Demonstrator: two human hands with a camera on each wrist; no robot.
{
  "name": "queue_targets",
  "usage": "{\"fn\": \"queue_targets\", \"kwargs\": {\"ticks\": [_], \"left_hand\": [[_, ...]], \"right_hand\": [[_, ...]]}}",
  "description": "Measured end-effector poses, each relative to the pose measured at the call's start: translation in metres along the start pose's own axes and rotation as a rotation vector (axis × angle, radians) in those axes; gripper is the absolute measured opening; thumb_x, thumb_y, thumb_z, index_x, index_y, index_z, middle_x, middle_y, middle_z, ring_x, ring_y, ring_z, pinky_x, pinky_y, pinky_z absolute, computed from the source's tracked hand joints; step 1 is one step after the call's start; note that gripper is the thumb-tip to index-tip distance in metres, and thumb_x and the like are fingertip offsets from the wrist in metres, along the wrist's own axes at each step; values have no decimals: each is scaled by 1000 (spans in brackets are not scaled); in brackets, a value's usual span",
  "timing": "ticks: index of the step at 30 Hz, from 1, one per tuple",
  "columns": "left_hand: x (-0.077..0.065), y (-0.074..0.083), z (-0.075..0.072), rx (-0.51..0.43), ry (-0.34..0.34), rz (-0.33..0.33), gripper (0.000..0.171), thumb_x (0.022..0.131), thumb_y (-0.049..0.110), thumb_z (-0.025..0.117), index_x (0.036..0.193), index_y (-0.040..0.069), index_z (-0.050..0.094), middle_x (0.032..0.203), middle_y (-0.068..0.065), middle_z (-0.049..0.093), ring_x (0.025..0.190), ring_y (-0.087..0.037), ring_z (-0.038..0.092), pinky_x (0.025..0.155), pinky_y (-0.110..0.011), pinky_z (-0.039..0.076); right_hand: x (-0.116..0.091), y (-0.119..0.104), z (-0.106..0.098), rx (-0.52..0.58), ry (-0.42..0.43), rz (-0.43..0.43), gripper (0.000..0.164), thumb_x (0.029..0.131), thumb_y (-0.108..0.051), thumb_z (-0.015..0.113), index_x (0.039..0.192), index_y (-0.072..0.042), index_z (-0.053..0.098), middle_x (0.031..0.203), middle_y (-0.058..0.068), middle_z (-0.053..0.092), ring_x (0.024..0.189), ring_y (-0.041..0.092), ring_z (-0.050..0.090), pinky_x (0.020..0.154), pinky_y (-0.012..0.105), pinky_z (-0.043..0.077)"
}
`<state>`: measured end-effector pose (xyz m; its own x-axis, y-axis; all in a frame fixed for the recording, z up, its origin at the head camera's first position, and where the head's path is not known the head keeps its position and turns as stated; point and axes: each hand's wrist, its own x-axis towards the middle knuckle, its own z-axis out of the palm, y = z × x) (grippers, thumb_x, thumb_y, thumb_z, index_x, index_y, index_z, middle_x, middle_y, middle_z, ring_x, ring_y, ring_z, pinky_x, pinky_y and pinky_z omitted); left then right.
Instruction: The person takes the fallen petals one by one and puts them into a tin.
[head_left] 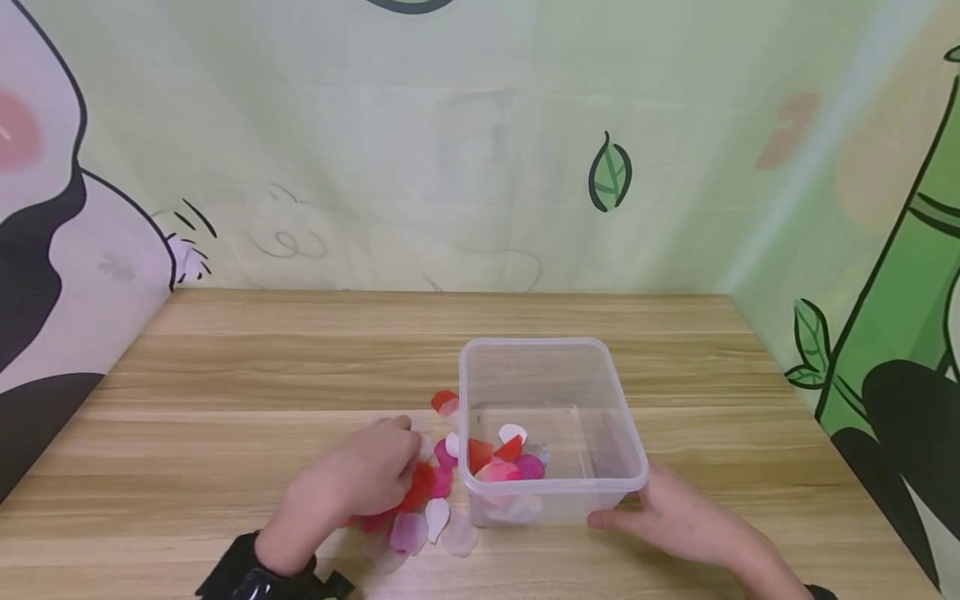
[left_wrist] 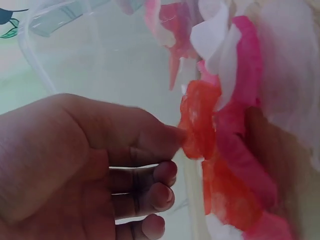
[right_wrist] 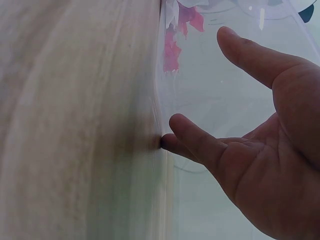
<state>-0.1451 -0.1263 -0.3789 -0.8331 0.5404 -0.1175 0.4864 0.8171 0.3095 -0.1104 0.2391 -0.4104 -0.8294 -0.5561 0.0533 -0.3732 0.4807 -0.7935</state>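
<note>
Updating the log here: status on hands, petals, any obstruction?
Left hand pinching red-orange petal. Right hand beside clear box. Some petals inside, others on table. No obstruction visible.

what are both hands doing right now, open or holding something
Left hand: closed, pinching a red petal.
Right hand: open, at the side of the box.

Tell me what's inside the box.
Inside the box, at least: a white petal, red petal, pink petal and magenta petal. Some overlap; whatever lies under them is covered, so can't tell.
</note>
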Motion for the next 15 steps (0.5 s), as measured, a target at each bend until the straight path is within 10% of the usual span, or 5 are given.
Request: {"fn": "queue_targets", "kwargs": {"ticks": [15], "left_hand": [[-1,-4,-19,-44,333,84,15,85,7,74,86,11,60,81,2,53,69,-11,49,62,-25,49]], "right_hand": [[0,1,0,1,-3,-12,70,93,-26,79,148,-7,40,128,4,64,110,17,64,95,37,53]]}}
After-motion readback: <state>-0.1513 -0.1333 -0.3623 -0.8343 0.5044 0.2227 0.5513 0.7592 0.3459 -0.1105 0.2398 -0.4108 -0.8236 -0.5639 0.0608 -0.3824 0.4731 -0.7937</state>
